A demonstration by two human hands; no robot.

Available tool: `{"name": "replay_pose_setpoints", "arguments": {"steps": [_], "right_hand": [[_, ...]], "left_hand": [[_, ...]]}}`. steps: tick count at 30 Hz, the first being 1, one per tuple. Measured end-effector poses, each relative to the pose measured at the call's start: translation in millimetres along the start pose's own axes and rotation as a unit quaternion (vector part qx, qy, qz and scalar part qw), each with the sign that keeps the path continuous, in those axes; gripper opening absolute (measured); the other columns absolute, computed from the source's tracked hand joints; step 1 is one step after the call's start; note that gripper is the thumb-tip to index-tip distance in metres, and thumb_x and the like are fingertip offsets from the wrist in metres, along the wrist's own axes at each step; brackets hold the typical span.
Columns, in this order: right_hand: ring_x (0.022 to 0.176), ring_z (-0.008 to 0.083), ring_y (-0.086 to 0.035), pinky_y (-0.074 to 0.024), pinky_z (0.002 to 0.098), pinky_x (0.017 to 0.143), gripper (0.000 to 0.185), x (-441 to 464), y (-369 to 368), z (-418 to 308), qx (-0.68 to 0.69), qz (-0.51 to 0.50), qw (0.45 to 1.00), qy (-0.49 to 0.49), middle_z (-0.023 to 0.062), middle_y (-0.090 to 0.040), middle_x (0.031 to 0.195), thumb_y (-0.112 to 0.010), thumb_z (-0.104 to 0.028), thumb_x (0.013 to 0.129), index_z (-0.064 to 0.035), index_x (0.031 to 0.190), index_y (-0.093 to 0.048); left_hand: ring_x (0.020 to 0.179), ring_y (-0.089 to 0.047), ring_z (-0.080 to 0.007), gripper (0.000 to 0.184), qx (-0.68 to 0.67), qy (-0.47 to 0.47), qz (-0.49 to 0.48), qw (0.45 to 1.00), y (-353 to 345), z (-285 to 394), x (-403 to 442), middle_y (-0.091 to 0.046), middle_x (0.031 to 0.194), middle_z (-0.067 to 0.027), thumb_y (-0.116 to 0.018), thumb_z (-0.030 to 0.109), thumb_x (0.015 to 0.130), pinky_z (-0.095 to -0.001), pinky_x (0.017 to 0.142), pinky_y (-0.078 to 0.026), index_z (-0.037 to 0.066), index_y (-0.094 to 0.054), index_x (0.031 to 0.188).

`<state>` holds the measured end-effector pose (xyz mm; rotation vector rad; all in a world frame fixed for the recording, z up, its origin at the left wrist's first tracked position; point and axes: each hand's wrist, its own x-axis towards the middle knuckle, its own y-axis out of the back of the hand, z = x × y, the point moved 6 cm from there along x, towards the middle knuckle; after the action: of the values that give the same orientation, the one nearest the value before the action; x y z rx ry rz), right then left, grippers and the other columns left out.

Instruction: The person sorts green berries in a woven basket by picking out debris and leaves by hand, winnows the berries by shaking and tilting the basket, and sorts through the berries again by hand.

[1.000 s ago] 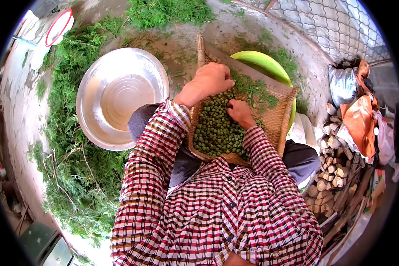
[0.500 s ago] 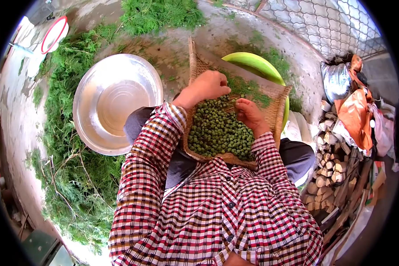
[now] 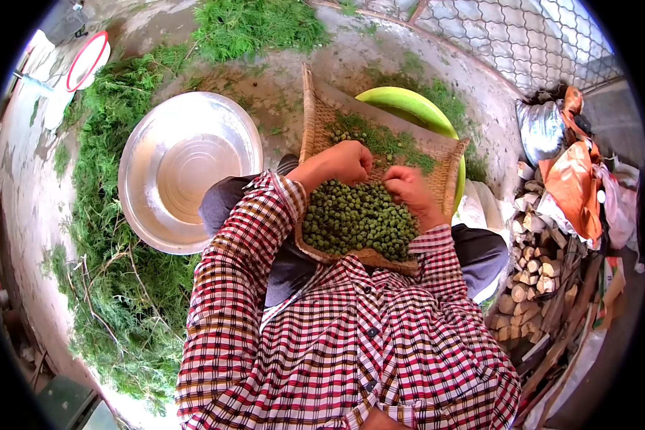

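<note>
On my lap lies a woven winnowing basket [image 3: 309, 118], its near part heaped with small round green cones [image 3: 358, 222]. Finer green sprigs [image 3: 401, 147] with a few cones among them lie at its far part. My left hand [image 3: 342, 163] is curled above the far edge of the heap, fingertips turned down and mostly hidden. Just to its right, my right hand [image 3: 412, 192] is closed over the heap's right side, slightly blurred. What either hand holds, if anything, is too small or covered to make out.
A wide metal basin [image 3: 193, 168] stands left of my knee. Behind the basket sits a lime-green basin [image 3: 416, 104]. Cut green branches [image 3: 129, 315] cover the ground at left, with another pile [image 3: 258, 29] ahead. Stacked firewood [image 3: 527, 287] and plastic bags [image 3: 573, 186] lie at right.
My left hand has moved down and back toward the heap, uncovering cones at the far part of the basket. My right hand has turned and lowered slightly.
</note>
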<state>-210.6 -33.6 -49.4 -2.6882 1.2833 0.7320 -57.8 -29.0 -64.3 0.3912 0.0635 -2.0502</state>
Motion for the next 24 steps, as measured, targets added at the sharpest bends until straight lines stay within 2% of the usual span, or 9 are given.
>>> {"name": "replay_pose_setpoints", "arguments": {"steps": [2, 5, 7, 8, 9, 11, 14, 18, 24], "right_hand": [[0.048, 0.0051, -0.046, -0.0360, 0.0190, 0.042, 0.006, -17.2, 37.4, -8.6, -0.025, 0.126, 0.991, 0.022, -0.0017, -0.052, 0.060, -0.060, -0.011, 0.076, -0.0047, 0.079, -0.061], [0.049, 0.0052, -0.046, -0.0367, 0.0189, 0.043, 0.009, -53.0, 111.5, -10.0, -0.040, 0.292, 0.954, 0.054, -0.0012, -0.053, 0.062, -0.061, -0.011, 0.077, -0.0028, 0.081, -0.061], [0.050, 0.0052, -0.046, -0.0362, 0.0185, 0.044, 0.011, -79.9, 165.7, -1.3, -0.102, 0.398, 0.908, 0.078, -0.0008, -0.055, 0.064, -0.061, -0.010, 0.078, -0.0001, 0.082, -0.061], [0.052, 0.0131, -0.054, -0.0423, 0.0251, 0.048, 0.015, -90.5, 202.8, 19.8, -0.164, 0.439, 0.879, 0.089, 0.0038, -0.059, 0.064, -0.062, -0.012, 0.076, -0.0011, 0.086, -0.062], [0.070, 0.0252, -0.062, -0.0487, 0.0344, 0.063, 0.021, -104.2, 221.5, 20.9, -0.454, 0.487, 0.745, 0.026, 0.0120, -0.064, 0.078, -0.061, -0.016, 0.073, -0.0042, 0.091, -0.063], [0.090, 0.0322, -0.059, -0.0461, 0.0394, 0.081, 0.029, -115.7, 230.3, 35.9, -0.591, 0.461, 0.655, -0.100, 0.0166, -0.063, 0.096, -0.059, -0.018, 0.071, -0.0082, 0.098, -0.063], [0.097, 0.0317, -0.056, -0.0447, 0.0393, 0.085, 0.033, -98.6, 214.3, 41.1, -0.538, 0.415, 0.729, -0.083, 0.0172, -0.060, 0.104, -0.059, -0.018, 0.072, -0.0090, 0.103, -0.062], [0.078, 0.0299, -0.061, -0.0480, 0.0377, 0.073, 0.026, -26.9, 152.6, 53.9, -0.531, 0.307, 0.786, 0.081, 0.0149, -0.063, 0.089, -0.059, -0.023, 0.075, -0.0062, 0.095, -0.063], [0.077, 0.0303, -0.061, -0.0479, 0.0393, 0.071, 0.022, 34.0, 88.0, 57.9, -0.497, 0.214, 0.838, 0.072, 0.0151, -0.063, 0.084, -0.061, -0.019, 0.074, -0.0040, 0.090, -0.062]], "left_hand": [[0.063, -0.059, -0.0153, 0.015, 0.187, 0.003, -0.074, 0.980, -2.3, 12.2, -11.1, -0.063, 0.073, -0.0059, -0.066, 0.012, 0.072, -0.0284, 0.058, -0.048, 0.001, -0.063, 0.082], [0.072, -0.060, -0.0169, 0.020, 0.242, 0.000, -0.128, 0.962, -10.5, 9.9, -18.0, -0.064, 0.079, -0.0077, -0.066, 0.015, 0.073, -0.0302, 0.066, -0.048, 0.002, -0.065, 0.088], [0.074, -0.060, -0.0175, 0.022, 0.218, -0.024, -0.085, 0.972, -0.1, 18.8, -18.4, -0.064, 0.082, -0.0082, -0.066, 0.017, 0.074, -0.0306, 0.068, -0.048, 0.002, -0.065, 0.091], [0.077, -0.060, -0.0180, 0.024, 0.195, -0.046, -0.042, 0.979, 8.3, 25.0, -18.3, -0.065, 0.086, -0.0086, -0.065, 0.018, 0.075, -0.0310, 0.071, -0.048, 0.003, -0.065, 0.094], [0.077, -0.060, -0.0180, 0.024, 0.193, -0.047, -0.042, 0.979, 13.5, 26.1, -17.6, -0.065, 0.086, -0.0086, -0.065, 0.018, 0.075, -0.0310, 0.071, -0.048, 0.003, -0.065, 0.094], [0.074, -0.060, -0.0170, 0.026, 0.008, -0.108, 0.123, 0.986, 46.1, 38.0, -18.9, -0.064, 0.084, -0.0080, -0.066, 0.023, 0.077, -0.0319, 0.069, -0.048, 0.003, -0.065, 0.092], [0.072, -0.059, -0.0111, 0.023, -0.220, -0.069, 0.185, 0.955, 69.3, 49.4, -32.2, -0.064, 0.083, -0.0051, -0.063, 0.021, 0.083, -0.0234, 0.065, -0.050, 0.003, -0.061, 0.098], [0.068, -0.059, -0.0100, 0.021, -0.274, -0.060, 0.242, 0.929, 81.2, 43.3, -35.8, -0.064, 0.083, -0.0041, -0.060, 0.021, 0.086, -0.0225, 0.061, -0.050, 0.002, -0.061, 0.096], [0.067, -0.058, -0.0095, 0.023, -0.282, -0.048, 0.240, 0.928, 77.6, 42.0, -36.8, -0.063, 0.082, -0.0034, -0.060, 0.023, 0.085, -0.0217, 0.060, -0.049, 0.002, -0.061, 0.094]]}}
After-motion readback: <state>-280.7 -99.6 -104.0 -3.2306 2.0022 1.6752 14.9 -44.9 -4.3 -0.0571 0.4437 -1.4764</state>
